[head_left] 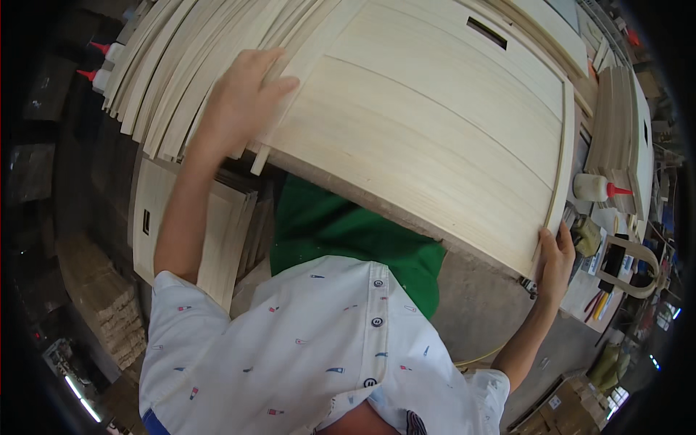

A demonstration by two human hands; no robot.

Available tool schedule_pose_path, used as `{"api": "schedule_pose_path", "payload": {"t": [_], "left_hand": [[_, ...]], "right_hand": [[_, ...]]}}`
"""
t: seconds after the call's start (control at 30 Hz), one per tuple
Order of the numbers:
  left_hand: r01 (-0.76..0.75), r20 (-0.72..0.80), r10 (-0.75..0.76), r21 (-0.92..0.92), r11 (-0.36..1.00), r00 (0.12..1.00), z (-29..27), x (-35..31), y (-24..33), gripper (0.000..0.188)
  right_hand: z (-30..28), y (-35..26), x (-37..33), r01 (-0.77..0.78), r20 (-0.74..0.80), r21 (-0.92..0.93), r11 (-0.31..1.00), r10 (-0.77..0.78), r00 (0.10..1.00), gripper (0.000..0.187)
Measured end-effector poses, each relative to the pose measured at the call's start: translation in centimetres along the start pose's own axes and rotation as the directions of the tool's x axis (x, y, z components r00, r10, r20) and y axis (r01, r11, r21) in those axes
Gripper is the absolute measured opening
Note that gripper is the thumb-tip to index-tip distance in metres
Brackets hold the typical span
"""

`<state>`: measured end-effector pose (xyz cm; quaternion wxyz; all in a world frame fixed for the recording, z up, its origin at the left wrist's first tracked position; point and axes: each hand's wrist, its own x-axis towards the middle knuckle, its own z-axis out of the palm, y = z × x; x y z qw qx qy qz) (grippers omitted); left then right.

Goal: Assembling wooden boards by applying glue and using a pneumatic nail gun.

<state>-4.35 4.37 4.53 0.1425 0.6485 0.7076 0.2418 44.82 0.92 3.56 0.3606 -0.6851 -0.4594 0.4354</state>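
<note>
A pale wooden panel (428, 123) with a dark rectangular slot near its far side lies in front of me. A narrow wooden strip (561, 167) runs along its right edge. My right hand (555, 262) grips the near right corner, its fingers around the strip and panel edge. Along the left edge runs another wooden strip (261, 161), whose near end sticks out past the panel. Over that left side is my left hand (243, 98), slightly blurred, thumb and fingers apart, holding nothing; whether it touches the wood I cannot tell.
Many thin wooden boards (196, 58) are stacked at the left. Below them lean slotted panels (163, 217). At right stand a glue bottle (591, 187) with a red tip, a board stack (615, 130) and a tape roll (641, 272). Two more red-tipped bottles (101, 78) are far left.
</note>
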Motion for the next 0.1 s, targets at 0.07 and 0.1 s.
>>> {"api": "schedule_pose_path", "payload": {"t": [0.07, 0.1], "left_hand": [[0.213, 0.182, -0.183, -0.166, 0.963, 0.966, -0.1, 2.3, -1.3, 0.056], [0.238, 0.258, -0.186, -0.188, 0.953, 0.948, 0.2, 3.2, -2.2, 0.06]], "right_hand": [[-0.7, 1.1, 1.0, -0.049, -0.007, 0.052, 0.997, 0.049, 0.999, 0.049], [-0.9, 1.6, 1.3, -0.046, 0.034, 0.057, 0.997, 0.044, 0.998, 0.053]]}}
